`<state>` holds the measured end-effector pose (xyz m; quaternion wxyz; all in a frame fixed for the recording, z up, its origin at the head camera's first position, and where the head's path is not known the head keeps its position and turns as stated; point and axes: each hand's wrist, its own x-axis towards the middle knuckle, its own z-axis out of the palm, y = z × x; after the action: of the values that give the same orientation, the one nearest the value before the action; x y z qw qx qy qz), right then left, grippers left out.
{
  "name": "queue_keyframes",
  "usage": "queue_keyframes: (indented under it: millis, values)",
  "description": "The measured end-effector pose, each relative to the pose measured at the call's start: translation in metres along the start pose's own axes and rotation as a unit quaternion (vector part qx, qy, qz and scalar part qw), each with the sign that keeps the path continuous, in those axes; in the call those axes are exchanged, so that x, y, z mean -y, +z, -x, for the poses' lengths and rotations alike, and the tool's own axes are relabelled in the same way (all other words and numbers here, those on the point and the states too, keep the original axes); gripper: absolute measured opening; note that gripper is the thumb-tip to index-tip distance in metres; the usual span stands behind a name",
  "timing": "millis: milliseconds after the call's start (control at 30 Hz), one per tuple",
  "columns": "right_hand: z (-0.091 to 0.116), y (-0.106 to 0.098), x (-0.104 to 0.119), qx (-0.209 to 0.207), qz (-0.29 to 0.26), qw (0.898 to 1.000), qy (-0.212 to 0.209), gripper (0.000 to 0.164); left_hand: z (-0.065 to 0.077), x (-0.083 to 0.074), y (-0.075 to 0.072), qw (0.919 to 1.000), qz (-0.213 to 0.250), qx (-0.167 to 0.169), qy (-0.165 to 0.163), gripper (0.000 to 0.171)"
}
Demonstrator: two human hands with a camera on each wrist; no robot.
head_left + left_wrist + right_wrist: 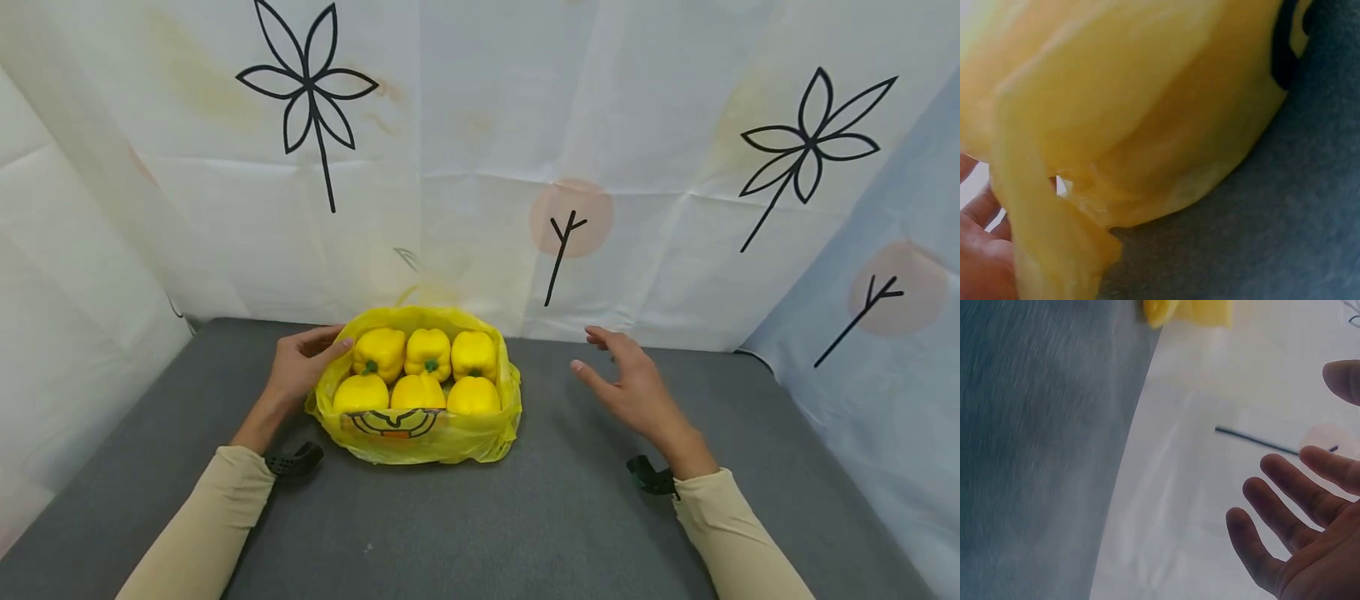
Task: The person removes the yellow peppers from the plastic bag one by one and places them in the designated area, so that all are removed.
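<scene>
A yellow plastic bag (450, 446) stands on the grey table, its mouth wide and facing up. Inside lie several yellow bell peppers (379, 353) in two rows. At the bag's left rim is my left hand (300, 367), thumb along the edge and fingers partly hidden behind the plastic. The left wrist view shows these fingers (984, 206) spread apart behind a loose fold of the bag. My right hand (633, 387) hovers to the right of the bag, apart from it, holding nothing. Its fingers (1285, 512) are spread and slightly bent.
The grey table (450, 533) reaches back to a white cloth wall (480, 250) printed with black flowers. More cloth hangs at the left (75, 292) and right (900, 433) sides. A dark wrist band (651, 477) sits on each forearm.
</scene>
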<state>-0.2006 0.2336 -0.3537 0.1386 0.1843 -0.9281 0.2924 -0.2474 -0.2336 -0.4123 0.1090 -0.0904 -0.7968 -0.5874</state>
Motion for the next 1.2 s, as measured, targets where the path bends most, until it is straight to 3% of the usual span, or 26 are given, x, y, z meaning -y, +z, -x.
queue_keyframes:
  millis: [167, 300, 433, 733, 900, 1200]
  values:
    - [0.002, 0.006, 0.011, 0.009, -0.030, 0.999, -0.025, 0.060, 0.001, 0.005, 0.003, 0.9952, 0.091, -0.010, -0.035, 0.050]
    - [0.003, 0.007, 0.019, 0.008, -0.050, 0.998, -0.041, 0.058, 0.001, 0.009, 0.005, 0.9846, 0.165, -0.011, -0.056, 0.048]
    - [0.004, 0.008, 0.026, 0.007, -0.062, 0.997, -0.051, 0.057, 0.001, 0.013, 0.006, 0.9760, 0.209, -0.006, -0.062, 0.047]
    - [0.004, 0.016, 0.034, 0.018, -0.076, 0.995, -0.063, 0.057, 0.003, 0.021, 0.007, 0.9678, 0.248, -0.003, -0.040, 0.042]
    - [0.000, 0.025, 0.041, 0.033, -0.111, 0.992, -0.059, 0.054, 0.003, 0.022, 0.006, 0.9700, 0.241, -0.016, -0.025, 0.040]
    - [-0.018, 0.051, 0.060, 0.069, -0.245, 0.967, -0.029, 0.050, 0.003, 0.023, 0.006, 0.9686, 0.247, -0.011, -0.021, 0.040]
